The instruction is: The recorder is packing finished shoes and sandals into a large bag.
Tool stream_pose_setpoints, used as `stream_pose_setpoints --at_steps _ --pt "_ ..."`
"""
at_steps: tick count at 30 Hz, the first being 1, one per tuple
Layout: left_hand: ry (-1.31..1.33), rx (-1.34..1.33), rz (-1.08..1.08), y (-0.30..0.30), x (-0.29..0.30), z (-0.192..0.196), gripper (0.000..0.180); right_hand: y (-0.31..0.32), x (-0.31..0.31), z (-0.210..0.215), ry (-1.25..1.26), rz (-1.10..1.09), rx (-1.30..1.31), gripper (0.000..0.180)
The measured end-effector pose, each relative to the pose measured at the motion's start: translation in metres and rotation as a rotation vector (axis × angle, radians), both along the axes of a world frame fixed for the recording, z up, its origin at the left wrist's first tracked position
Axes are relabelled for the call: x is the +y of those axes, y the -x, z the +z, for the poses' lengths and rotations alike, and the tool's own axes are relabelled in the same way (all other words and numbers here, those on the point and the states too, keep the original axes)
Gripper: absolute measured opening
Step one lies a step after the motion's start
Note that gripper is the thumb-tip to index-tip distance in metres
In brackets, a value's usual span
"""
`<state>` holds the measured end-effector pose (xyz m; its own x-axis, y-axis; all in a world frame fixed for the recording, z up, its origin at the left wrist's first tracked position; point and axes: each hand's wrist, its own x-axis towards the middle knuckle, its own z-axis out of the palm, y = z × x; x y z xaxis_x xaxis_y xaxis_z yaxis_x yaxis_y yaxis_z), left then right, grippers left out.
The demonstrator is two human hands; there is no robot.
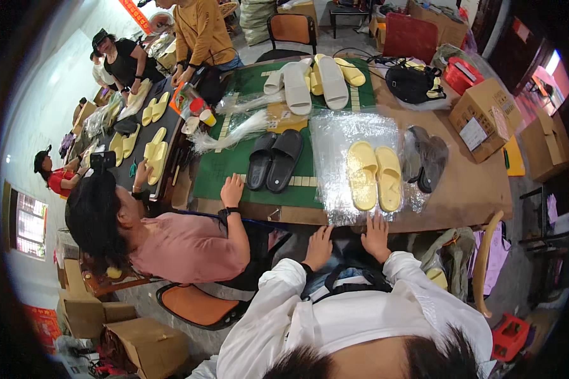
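My left hand (318, 248) rests at the near edge of the table, fingers stretched out and holding nothing. Beside it, my right hand (376, 237) lies on the same edge with its fingers spread, just below a pair of pale yellow slide sandals (362, 175). Those sandals sit on a stack of clear plastic bags (336, 142). To their right, a dark grey pair of slides (434, 161) lies in clear plastic. A black pair of slides (287, 161) stands on the green mat (224, 183) to the left.
Light grey slides (332, 82) and more yellow ones lie at the far side. A cardboard box (485, 120) and a black bag (411, 84) occupy the right. At my left sits a co-worker in a pink shirt (183, 246); other people work at a dark table (146, 136) beyond.
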<state>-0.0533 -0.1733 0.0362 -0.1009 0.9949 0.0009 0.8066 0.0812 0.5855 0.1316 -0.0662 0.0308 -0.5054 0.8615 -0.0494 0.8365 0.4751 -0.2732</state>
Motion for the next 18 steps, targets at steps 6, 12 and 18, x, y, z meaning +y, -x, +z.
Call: stream_pose_setpoints --at_steps 6,12,18 --pt "-0.097 0.230 0.054 0.023 0.041 0.013 0.055 0.003 0.030 0.006 0.123 -0.135 -0.162 0.079" --pt "-0.131 0.310 -0.175 0.049 0.095 0.019 0.065 0.013 0.043 0.001 0.209 -0.165 -0.127 0.070" --pt "-0.065 0.086 -0.283 0.029 0.132 0.028 0.082 0.025 0.041 0.016 0.028 -0.158 -0.155 0.059"
